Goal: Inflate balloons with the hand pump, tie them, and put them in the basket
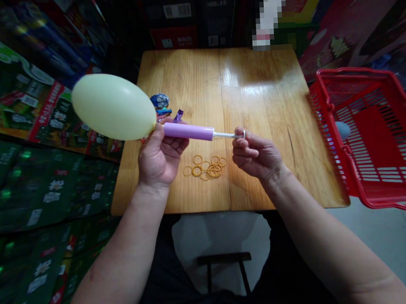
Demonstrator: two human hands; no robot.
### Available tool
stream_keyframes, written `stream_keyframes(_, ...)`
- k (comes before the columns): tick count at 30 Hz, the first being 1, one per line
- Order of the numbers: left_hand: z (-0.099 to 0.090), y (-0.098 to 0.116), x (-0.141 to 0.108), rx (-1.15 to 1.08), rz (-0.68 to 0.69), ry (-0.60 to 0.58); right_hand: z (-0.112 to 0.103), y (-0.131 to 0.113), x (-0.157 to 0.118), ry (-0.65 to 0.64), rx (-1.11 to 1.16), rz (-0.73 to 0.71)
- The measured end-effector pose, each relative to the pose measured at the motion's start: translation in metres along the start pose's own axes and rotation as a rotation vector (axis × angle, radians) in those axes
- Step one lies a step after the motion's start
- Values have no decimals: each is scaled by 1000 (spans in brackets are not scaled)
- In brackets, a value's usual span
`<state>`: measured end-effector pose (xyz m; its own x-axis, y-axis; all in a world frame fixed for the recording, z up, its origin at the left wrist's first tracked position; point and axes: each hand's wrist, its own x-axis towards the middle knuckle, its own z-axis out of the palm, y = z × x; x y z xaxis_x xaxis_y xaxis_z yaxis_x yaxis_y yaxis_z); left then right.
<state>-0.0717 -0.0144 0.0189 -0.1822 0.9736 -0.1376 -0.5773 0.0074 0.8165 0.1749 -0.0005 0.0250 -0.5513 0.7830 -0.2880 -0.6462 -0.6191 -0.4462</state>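
Note:
My left hand (160, 154) grips the barrel of a lilac hand pump (188, 131) and pinches the neck of an inflated pale yellow-green balloon (113, 107) at the pump's end. The balloon sticks out to the left, above the table edge. My right hand (255, 153) pinches the white ring (243, 134) at the end of the pump's thin white plunger rod. Below the pump, a loose pile of several tan rubber bands (205, 167) lies on the wooden table (254, 99), between my hands and touching neither.
Behind my left hand lie a crumpled blue item (159, 101) and a scrap of purple wrapper (178, 116). A red plastic basket (365, 134) sits at the table's right edge. Printed cartons stand at the left and back, and a dark stool (224, 259) stands below.

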Motion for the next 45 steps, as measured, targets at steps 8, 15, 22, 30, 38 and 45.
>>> stream_keyframes(8, 9, -14, -11, -11, -101, -77, 3, 19, 5, 86, 61, 39)
stream_keyframes(15, 7, -5, -5, 2, -52, -40, -1, 7, 1, -56, 36, 36)
stream_keyframes(22, 6, -8, -9, -13, -33, -39, 0, 9, 0, 23, 41, -6)
stream_keyframes(30, 3, -9, -3, -2, -42, -56, 1, 11, 4, 7, 40, 38)
stream_keyframes(38, -1, -8, -3, -41, -18, -38, 2, 11, 5, 87, 71, 0)
stream_keyframes(45, 12, -21, -11, -25, -97, -38, 3, 21, 8, 86, 66, 33)
